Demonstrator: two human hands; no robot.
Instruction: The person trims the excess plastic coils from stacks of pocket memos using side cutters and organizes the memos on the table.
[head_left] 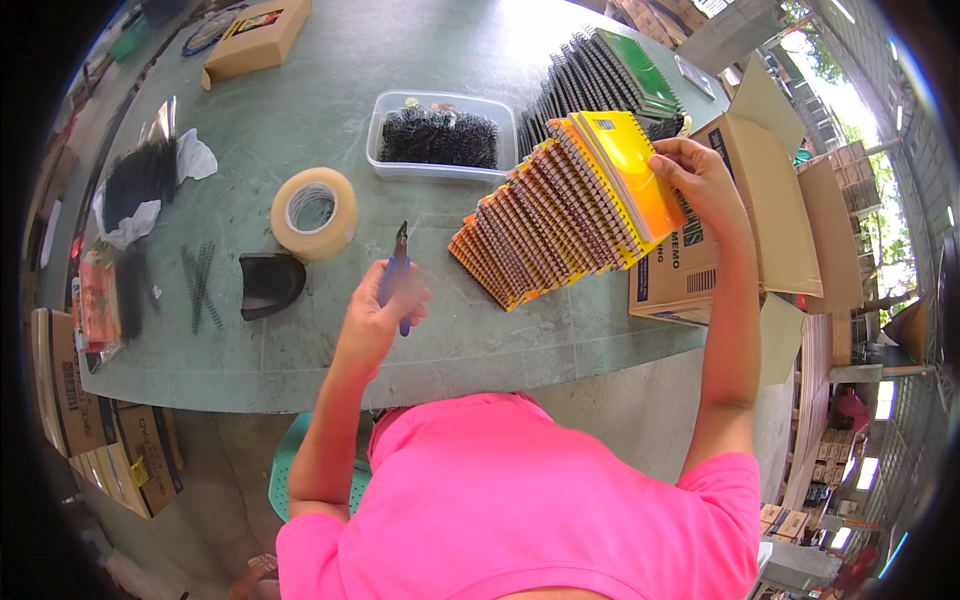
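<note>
My left hand (388, 302) is closed round a pair of blue-handled cutting pliers (401, 244), their dark pointed jaws sticking up above my fingers. With my right hand (700, 178) I pinch the edge of the top yellow-and-orange spiral notebook (625, 165). It lies on a tall, leaning stack of similar spiral notebooks (550, 220), whose wire-bound edges face left. Beyond the stack stands a second row of green-covered spiral notebooks (632, 68). A clear plastic tub (378, 160) of black spiral-coil pieces sits left of the notebooks.
Left of my pliers lie a large roll of clear tape (340, 215) and a black curved holder (268, 285). Loose black coils (203, 290) are further left. An open cardboard carton (760, 190) stands close to my right forearm. A small cardboard box (262, 40) sits at the far left.
</note>
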